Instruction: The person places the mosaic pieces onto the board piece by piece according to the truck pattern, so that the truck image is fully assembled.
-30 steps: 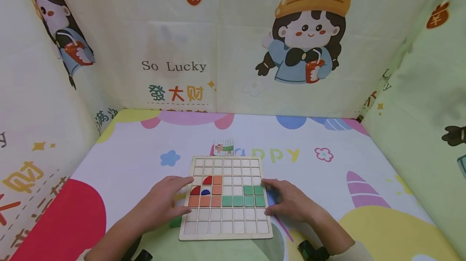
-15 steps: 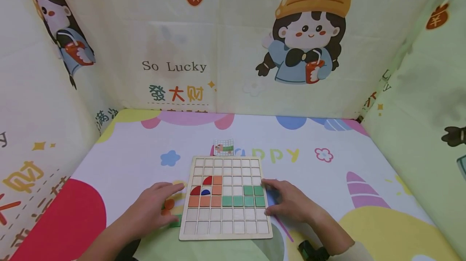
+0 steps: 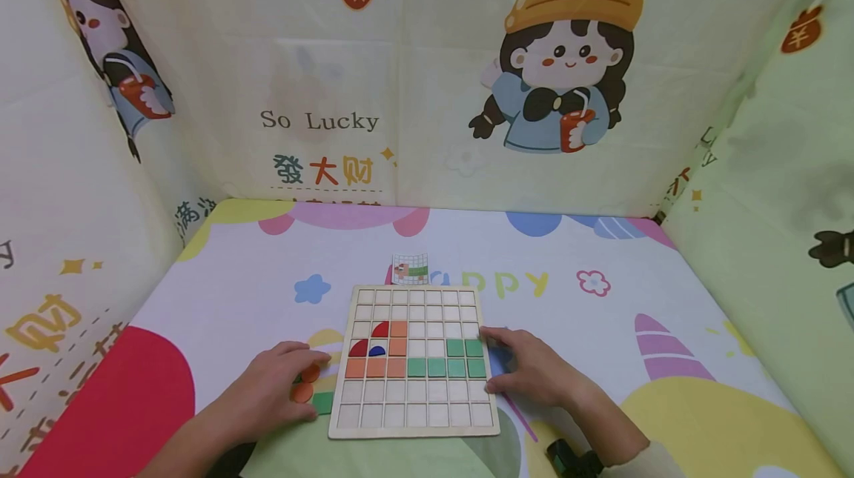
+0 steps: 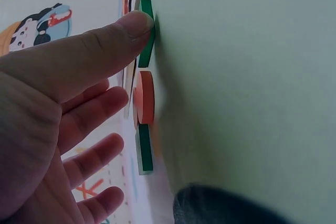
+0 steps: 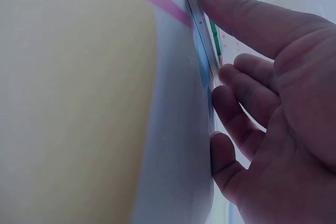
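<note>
A wooden grid board [image 3: 416, 415] lies on the table in the head view. Red quarter-round pieces, a blue half-round piece [image 3: 376, 352], orange squares [image 3: 397, 348] and green squares [image 3: 437, 367] fill some of its cells. Left of the board, my left hand [image 3: 267, 393] hovers low over loose pieces, its fingers loosely bent. In the left wrist view its thumb touches a green tile [image 4: 145, 55]; an orange disc [image 4: 146, 98] and another green tile [image 4: 145, 148] lie beyond. My right hand [image 3: 537, 370] rests thumb and fingertips against the board's right edge, fingers relaxed.
A small printed pattern card [image 3: 410, 269] lies just behind the board. Patterned cloth walls enclose the table at the back and sides. A black wrist device [image 3: 570, 459] sits below the right forearm.
My left hand has let go of the board's left edge and moved left and toward me, uncovering orange discs and a green tile. My right hand and the board stay in place.
</note>
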`<move>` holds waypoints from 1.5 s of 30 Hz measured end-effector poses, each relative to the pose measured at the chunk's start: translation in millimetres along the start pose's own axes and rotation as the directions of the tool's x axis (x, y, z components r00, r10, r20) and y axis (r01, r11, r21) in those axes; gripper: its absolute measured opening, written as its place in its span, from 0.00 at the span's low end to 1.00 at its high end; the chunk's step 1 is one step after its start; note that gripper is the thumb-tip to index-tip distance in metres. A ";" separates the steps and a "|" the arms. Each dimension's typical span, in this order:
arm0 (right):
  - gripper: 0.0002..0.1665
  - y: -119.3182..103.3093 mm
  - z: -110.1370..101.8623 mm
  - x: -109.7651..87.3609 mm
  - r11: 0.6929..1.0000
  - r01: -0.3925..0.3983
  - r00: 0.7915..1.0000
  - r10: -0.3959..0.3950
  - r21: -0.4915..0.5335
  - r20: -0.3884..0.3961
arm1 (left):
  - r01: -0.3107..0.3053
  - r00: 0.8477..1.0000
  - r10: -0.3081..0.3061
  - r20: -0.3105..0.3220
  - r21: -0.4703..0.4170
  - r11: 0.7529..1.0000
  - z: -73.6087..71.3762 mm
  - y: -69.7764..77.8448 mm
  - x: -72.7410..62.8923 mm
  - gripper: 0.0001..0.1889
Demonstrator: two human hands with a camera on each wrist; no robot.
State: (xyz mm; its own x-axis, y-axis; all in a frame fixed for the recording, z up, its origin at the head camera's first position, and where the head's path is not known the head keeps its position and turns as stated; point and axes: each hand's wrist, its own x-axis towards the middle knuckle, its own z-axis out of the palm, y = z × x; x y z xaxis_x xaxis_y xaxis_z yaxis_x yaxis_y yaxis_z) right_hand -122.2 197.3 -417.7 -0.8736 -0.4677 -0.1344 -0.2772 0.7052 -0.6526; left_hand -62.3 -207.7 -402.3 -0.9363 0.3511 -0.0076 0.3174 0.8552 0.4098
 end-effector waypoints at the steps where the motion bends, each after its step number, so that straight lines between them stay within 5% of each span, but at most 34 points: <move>1: 0.48 0.2 0.1 0.3 1.000 0.000 1.000 0.000 -0.001 -0.001 | 0.007 1.000 -0.007 0.009 0.000 1.000 0.0 -0.6 0.3 0.35; 7: 0.48 0.6 -0.4 1.1 1.000 0.009 1.000 -0.009 -0.004 -0.004 | 0.049 0.998 -0.049 0.045 -0.009 0.999 -0.4 -2.7 3.2 0.33; 28: 0.48 -0.2 -0.8 2.0 1.000 0.012 1.000 -0.012 -0.005 -0.003 | -0.105 0.994 0.104 -0.040 0.000 0.995 2.3 -2.1 10.0 0.14; 45: 0.48 1.1 0.2 1.0 1.000 -0.004 1.000 0.004 0.000 -0.003 | -0.063 0.998 0.063 -0.005 -0.002 0.998 0.2 -2.6 16.2 0.13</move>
State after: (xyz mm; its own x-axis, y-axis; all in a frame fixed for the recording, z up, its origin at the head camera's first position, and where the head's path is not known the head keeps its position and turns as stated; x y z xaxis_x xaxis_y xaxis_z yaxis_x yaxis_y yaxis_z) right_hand -123.3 197.6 -418.7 -0.8761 -0.4630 -0.1347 -0.2735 0.7071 -0.6521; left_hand -78.3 -204.2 -403.7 -0.9152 0.4023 0.0226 0.3753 0.8307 0.4112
